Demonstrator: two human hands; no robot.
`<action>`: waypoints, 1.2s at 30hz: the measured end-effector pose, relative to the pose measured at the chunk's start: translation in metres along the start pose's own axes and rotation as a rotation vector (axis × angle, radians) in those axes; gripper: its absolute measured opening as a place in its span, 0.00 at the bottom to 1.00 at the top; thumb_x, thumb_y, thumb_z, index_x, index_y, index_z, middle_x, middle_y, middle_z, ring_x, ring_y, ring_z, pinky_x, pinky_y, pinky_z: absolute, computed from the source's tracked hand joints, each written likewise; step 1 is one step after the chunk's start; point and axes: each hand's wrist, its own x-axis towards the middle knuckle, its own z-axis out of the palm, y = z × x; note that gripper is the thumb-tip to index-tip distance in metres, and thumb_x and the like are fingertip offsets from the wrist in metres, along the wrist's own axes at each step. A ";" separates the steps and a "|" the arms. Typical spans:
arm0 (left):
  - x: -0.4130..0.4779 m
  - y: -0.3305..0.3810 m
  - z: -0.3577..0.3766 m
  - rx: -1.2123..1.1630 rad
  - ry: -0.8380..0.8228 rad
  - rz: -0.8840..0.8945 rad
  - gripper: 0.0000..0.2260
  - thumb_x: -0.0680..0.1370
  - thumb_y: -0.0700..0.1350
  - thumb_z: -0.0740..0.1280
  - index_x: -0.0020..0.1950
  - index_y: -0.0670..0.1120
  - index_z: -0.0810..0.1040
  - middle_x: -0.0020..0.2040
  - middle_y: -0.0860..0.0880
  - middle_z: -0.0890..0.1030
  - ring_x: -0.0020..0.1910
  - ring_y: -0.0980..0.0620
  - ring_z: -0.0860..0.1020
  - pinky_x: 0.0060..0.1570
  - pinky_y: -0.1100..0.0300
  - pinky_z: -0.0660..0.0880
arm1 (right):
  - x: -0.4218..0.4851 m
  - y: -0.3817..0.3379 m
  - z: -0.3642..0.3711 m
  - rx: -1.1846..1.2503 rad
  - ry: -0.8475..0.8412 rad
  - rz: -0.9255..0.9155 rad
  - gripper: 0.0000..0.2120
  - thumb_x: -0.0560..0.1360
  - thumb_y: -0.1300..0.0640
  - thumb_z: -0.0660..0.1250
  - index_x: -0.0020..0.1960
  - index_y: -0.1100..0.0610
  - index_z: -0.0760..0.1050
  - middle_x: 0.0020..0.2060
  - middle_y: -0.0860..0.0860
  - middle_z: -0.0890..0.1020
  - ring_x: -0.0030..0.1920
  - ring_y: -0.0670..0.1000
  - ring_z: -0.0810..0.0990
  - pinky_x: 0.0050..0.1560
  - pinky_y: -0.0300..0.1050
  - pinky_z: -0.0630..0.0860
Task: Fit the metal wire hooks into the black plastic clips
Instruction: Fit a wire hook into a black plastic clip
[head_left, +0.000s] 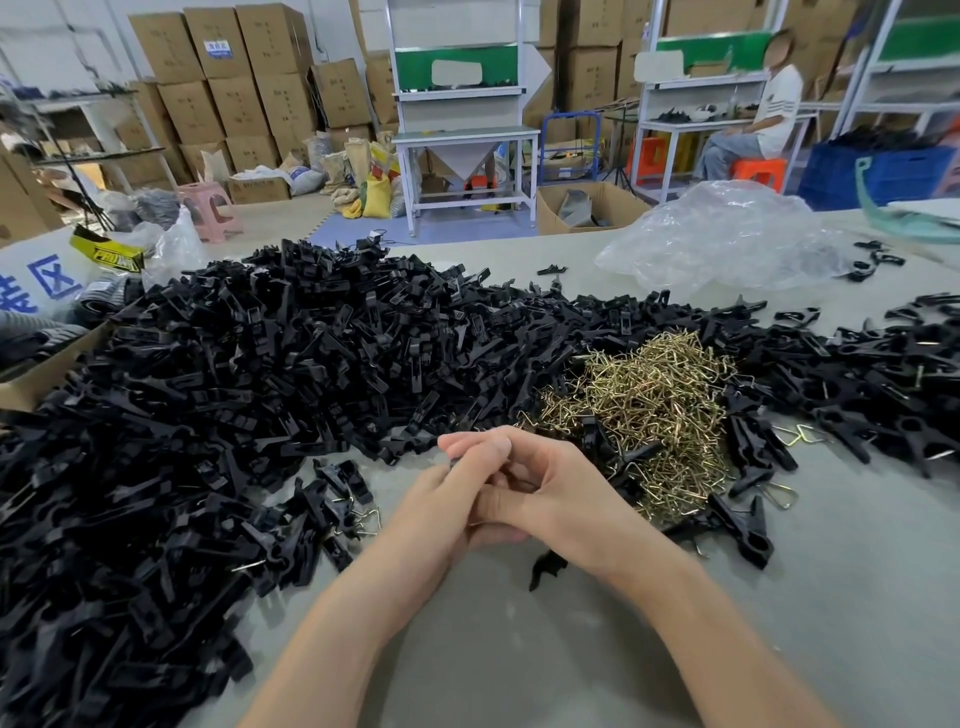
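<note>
Barely started, judging from the head view. Centre frame: left hand and right hand curled together, pinching a black clip poking out beneath; rest of the grip's contents hidden. Left half: huge pile of bare clips. Right of centre: heap of wire hooks. Lower right, just beside it: only a few fitted clips.

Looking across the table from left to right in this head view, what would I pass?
Cardboard box → clips → hooks → scattered clips
</note>
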 end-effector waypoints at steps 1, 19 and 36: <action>0.000 0.001 0.000 -0.021 -0.006 -0.001 0.16 0.79 0.53 0.65 0.36 0.48 0.83 0.37 0.51 0.83 0.43 0.55 0.84 0.41 0.57 0.81 | 0.000 0.001 0.001 0.000 0.012 0.007 0.18 0.76 0.67 0.72 0.60 0.48 0.82 0.59 0.49 0.84 0.59 0.53 0.83 0.55 0.51 0.83; 0.003 0.000 0.000 -0.153 0.087 -0.045 0.30 0.76 0.62 0.58 0.61 0.38 0.78 0.43 0.40 0.83 0.38 0.46 0.83 0.39 0.50 0.84 | -0.044 -0.079 -0.130 0.704 0.795 -0.344 0.20 0.77 0.52 0.70 0.63 0.63 0.75 0.55 0.57 0.84 0.55 0.52 0.85 0.57 0.45 0.81; -0.009 -0.009 -0.038 1.458 0.821 -0.142 0.25 0.79 0.60 0.61 0.67 0.44 0.76 0.66 0.35 0.74 0.65 0.33 0.71 0.70 0.38 0.61 | -0.007 0.002 0.005 -0.506 0.373 -0.177 0.15 0.84 0.57 0.60 0.66 0.42 0.75 0.54 0.39 0.81 0.51 0.40 0.79 0.53 0.34 0.75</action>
